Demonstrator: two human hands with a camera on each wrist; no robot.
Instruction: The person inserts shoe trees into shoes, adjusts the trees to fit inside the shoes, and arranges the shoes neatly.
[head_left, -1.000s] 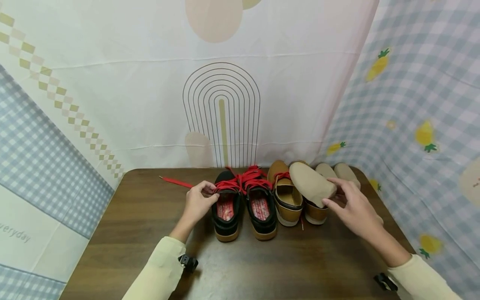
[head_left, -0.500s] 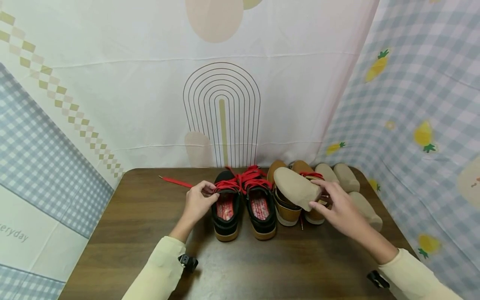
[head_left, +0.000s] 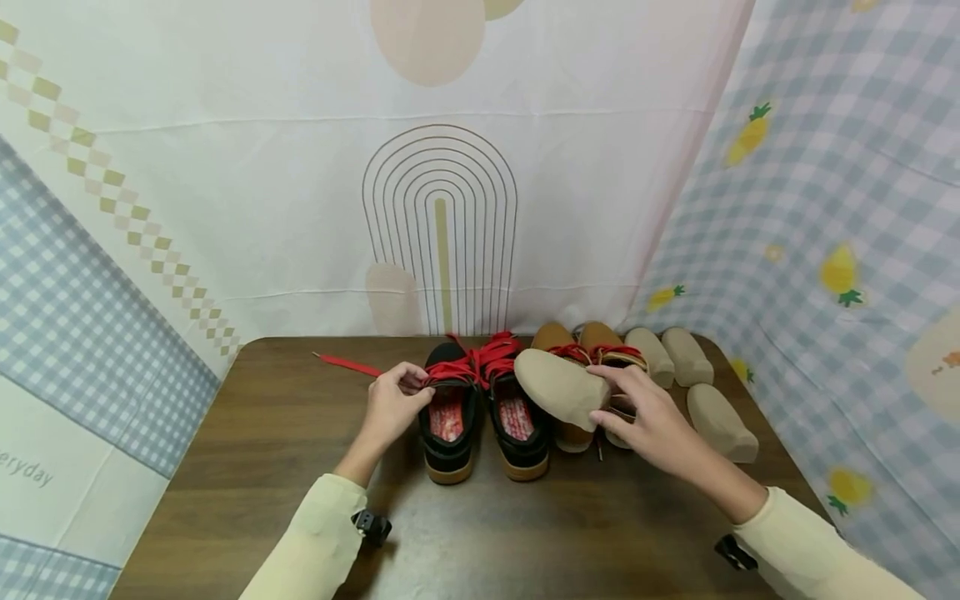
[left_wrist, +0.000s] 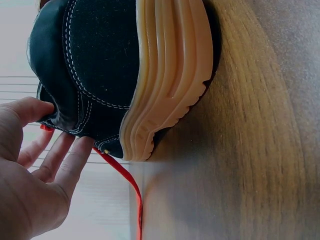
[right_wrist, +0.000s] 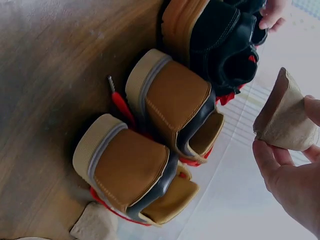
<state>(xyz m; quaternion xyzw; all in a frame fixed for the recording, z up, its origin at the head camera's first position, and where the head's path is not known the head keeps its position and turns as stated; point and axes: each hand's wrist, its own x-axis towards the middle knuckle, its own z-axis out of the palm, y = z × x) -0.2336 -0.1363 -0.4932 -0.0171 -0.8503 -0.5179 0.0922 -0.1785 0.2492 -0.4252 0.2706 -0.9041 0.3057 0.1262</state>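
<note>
My left hand (head_left: 393, 408) pinches the collar of the left black shoe (head_left: 448, 457), thumb inside the opening and fingers outside, as the left wrist view shows. My right hand (head_left: 648, 417) grips a beige toe-shaped shoe insert (head_left: 558, 383) by its blunt end, thumb on one side and fingers on the other. Held up with its rounded tip toward the left, the insert overlaps the left brown shoe and the edge of the right black shoe (head_left: 527, 458) in the head view. Both black shoes have red laces (head_left: 498, 354) and a red patterned insole.
Two brown shoes (right_wrist: 175, 95) (right_wrist: 132, 170) with red laces stand right of the black pair. Several beige inserts (head_left: 649, 354) (head_left: 687, 357) (head_left: 722, 421) lie at the table's right end. One red lace end (head_left: 348, 365) trails left across the wooden table (head_left: 277, 467). Cloth hangs behind.
My right hand has carried the beige shoe insert leftward, from over the right brown shoe to the black pair's edge. The left hand stays at the left black shoe.
</note>
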